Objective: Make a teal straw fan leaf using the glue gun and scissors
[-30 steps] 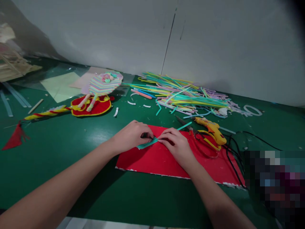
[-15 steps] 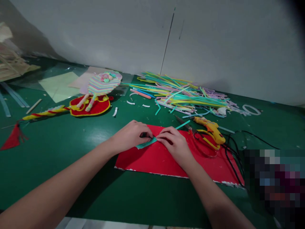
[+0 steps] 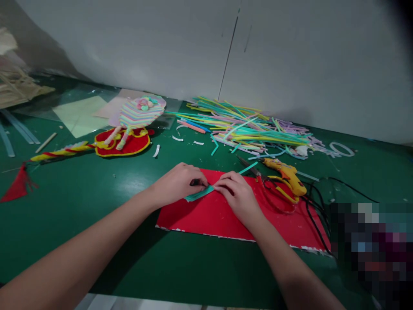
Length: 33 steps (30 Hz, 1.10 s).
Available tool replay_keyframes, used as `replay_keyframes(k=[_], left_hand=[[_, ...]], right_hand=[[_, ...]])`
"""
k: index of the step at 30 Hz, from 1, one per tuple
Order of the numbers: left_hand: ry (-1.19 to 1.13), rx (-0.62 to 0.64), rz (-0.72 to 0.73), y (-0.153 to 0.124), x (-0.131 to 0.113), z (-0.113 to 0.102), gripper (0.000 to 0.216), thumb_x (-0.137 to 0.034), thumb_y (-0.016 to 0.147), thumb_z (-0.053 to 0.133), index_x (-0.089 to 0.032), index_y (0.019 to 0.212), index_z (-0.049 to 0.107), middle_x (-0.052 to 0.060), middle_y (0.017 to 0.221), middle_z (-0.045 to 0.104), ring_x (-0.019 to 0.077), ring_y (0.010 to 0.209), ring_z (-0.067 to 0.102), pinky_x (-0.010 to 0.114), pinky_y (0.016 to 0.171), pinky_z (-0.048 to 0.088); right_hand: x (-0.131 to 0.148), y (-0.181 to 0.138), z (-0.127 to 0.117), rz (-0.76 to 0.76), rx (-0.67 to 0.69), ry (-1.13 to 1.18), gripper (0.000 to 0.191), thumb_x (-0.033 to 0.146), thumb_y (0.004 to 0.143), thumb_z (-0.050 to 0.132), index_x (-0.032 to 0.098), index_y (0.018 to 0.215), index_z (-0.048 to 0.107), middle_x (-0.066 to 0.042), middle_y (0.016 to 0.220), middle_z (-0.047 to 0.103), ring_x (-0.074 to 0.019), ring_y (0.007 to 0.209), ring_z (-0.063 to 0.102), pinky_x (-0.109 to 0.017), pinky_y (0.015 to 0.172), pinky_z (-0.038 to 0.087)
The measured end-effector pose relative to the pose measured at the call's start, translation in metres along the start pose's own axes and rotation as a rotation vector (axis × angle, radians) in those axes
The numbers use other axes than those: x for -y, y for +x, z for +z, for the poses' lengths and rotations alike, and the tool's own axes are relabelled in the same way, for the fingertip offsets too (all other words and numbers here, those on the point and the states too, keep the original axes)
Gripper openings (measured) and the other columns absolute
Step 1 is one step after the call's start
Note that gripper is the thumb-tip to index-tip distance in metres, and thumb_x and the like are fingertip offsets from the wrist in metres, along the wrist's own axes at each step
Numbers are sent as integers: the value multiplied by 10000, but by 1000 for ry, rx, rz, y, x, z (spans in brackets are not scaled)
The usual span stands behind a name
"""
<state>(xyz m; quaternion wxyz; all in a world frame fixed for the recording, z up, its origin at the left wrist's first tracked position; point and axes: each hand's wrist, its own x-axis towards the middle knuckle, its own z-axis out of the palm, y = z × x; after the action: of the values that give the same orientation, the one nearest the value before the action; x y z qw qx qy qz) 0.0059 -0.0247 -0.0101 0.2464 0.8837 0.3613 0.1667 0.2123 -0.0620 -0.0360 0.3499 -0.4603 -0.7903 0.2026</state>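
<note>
My left hand (image 3: 182, 183) is closed in a pinch on the far part of a small teal piece of pipe cleaner (image 3: 199, 196). Close beside it, the fingertips of my right hand (image 3: 237, 193) pinch the same teal strip, whose free end (image 3: 248, 168) sticks out behind that hand. The piece looks like strands laid side by side or folded; the fingers hide part of it. Both hands rest over a red board (image 3: 206, 219) with ragged white edges. Scissors (image 3: 266, 185) with red and yellow handles lie on the board to the right.
A yellow hot glue gun (image 3: 287, 176) with a black cord (image 3: 309, 211) lies by the scissors. Behind is a pile of coloured pipe cleaners (image 3: 238, 125). On the left lie a striped round fan (image 3: 142, 114) and a red, yellow-edged piece (image 3: 129, 150) with a twisted handle. A blurred patch covers the lower right.
Both hands keep their pinch on the teal pipe cleaner, the right fingertips having shifted a few pixels to the right. The whole view has also drifted slightly.
</note>
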Motion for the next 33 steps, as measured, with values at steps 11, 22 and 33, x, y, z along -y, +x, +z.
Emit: replay_keyframes(k=[11, 22, 33], left_hand=[[-23, 12, -6, 0, -3, -2, 99, -206, 828, 596, -224, 855, 689, -18, 861, 718, 139, 797, 637, 289, 799, 383], [-47, -392, -45, -3, -15, -6, 148, -277, 890, 525, -198, 906, 649, 21, 865, 683, 155, 846, 608, 290, 793, 412], [-526, -314, -226, -2, -31, 9, 136, -240, 856, 572, -211, 872, 704, -11, 894, 733, 123, 834, 656, 222, 785, 494]], right_hand=[[3, 1, -9, 68, -129, 91, 112, 236, 889, 529, 223, 805, 603, -31, 829, 596, -180, 828, 560, -330, 751, 446], [1, 2, -23, 453, -244, 550, 243, 406, 851, 557, 205, 892, 687, -51, 863, 678, -161, 743, 600, -295, 656, 482], [18, 0, -8, 321, -23, 698, 309, 435, 886, 507, 257, 1036, 711, -52, 921, 596, -151, 811, 542, -274, 647, 465]])
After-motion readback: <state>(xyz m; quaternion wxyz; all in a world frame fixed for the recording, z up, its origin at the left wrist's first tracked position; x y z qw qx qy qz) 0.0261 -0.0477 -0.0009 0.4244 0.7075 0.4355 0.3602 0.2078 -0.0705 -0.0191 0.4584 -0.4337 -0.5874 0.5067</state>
